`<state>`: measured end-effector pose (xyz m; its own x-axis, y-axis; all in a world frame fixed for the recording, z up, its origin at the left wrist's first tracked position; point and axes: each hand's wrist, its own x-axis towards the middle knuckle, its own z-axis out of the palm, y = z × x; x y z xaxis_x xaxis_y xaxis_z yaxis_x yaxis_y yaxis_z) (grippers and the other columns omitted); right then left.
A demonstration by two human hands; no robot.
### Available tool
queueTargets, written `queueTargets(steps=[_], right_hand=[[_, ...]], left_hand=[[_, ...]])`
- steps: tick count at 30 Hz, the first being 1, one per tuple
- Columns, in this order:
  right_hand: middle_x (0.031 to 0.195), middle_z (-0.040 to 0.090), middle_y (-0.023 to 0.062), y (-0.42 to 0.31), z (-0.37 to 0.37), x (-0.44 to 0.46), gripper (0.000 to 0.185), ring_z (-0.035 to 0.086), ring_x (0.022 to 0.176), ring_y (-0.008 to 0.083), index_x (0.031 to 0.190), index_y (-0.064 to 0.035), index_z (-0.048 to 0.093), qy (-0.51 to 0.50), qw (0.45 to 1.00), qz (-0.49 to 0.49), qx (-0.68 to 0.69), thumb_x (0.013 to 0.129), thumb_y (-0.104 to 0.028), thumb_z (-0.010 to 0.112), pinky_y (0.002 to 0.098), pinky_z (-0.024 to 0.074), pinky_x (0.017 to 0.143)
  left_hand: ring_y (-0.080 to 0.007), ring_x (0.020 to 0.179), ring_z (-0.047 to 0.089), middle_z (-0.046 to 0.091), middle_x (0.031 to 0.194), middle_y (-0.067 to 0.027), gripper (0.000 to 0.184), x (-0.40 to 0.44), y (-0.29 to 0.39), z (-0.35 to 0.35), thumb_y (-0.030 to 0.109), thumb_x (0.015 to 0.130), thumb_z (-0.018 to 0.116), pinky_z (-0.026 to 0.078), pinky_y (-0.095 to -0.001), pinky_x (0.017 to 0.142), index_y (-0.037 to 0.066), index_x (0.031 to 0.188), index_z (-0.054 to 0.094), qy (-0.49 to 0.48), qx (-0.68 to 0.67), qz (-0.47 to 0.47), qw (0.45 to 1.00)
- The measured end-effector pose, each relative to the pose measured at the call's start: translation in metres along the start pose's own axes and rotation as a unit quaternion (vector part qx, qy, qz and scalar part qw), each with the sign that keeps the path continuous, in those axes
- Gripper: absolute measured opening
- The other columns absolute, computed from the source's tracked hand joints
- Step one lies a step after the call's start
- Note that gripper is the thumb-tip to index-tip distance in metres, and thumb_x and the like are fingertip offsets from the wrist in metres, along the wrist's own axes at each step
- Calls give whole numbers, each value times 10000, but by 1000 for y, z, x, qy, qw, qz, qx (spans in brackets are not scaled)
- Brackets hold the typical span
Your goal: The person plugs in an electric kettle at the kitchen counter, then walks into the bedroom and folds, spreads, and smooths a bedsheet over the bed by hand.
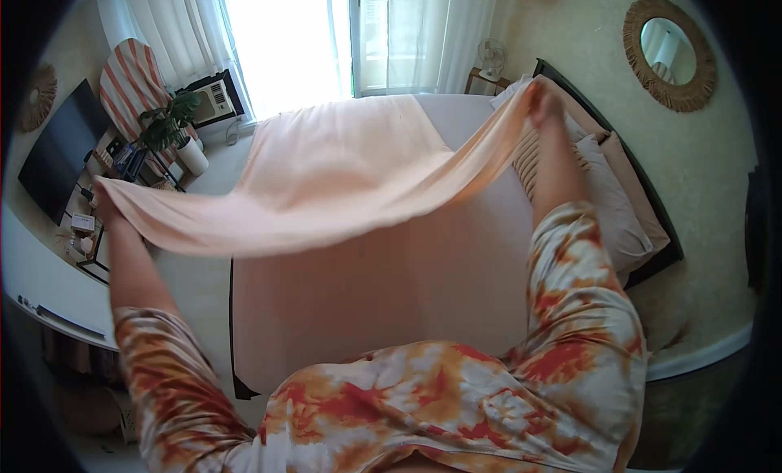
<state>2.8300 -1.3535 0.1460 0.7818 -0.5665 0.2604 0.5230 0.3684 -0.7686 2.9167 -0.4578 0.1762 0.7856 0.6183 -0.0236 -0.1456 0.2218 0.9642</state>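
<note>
A peach bed sheet (326, 159) hangs stretched between my raised arms, its near edge sagging in the air. My left hand (102, 200) is closed on the sheet's left corner, out past the bed's side. My right hand (544, 107) grips the opposite corner, up above the pillows. The far part of the sheet lies on the bed (383, 302), which has a pale cover on it. Motion blurs both hands a little, so single fingers do not show clearly.
Pillows (615, 200) lean at the dark headboard (668, 229) on the right. A television (61, 151), a potted plant (193, 154) and an ironing board (130, 82) stand to the left. A small fan (491, 56) sits behind the bed, by the curtained window (285, 41).
</note>
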Motion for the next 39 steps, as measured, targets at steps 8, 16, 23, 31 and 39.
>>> queueTargets(steps=[8,16,23,31,39], right_hand=[[1059,614,58,-217,59,-32,239,510,1080,273,922,-202,562,57,978,-189,75,950,-249,329,528,275,953],[976,602,105,-213,78,-42,273,514,1032,311,723,-101,490,13,969,-233,84,925,-194,330,571,296,962],[965,604,129,-239,33,-50,298,529,1024,302,707,-103,504,-40,962,-241,125,918,-166,302,586,305,985],[1013,618,133,-227,-44,-149,218,570,952,292,793,-68,540,-73,993,-81,45,911,-162,383,461,465,838],[1008,630,107,-212,-140,-263,308,589,964,229,819,-77,588,36,999,-11,-20,954,-302,425,395,490,771]], left_hand=[[-360,889,618,630,967,-173,233,131,172,-67,316,801,542,457,-554,873,97,857,599,-297,-276,218,888],[-381,918,604,612,1044,-171,269,69,177,-19,266,900,386,432,-581,904,71,975,556,-156,-267,266,913],[-329,1040,577,596,1108,-141,301,62,171,-26,336,886,434,408,-565,937,89,1006,559,-161,-251,256,919],[-329,1016,588,634,1038,-105,225,161,146,-117,353,762,630,396,-557,959,142,838,626,-412,-309,187,837],[-299,1155,488,554,1186,-153,367,101,82,-242,302,862,556,354,-485,1008,31,1109,548,-301,-218,60,926]])
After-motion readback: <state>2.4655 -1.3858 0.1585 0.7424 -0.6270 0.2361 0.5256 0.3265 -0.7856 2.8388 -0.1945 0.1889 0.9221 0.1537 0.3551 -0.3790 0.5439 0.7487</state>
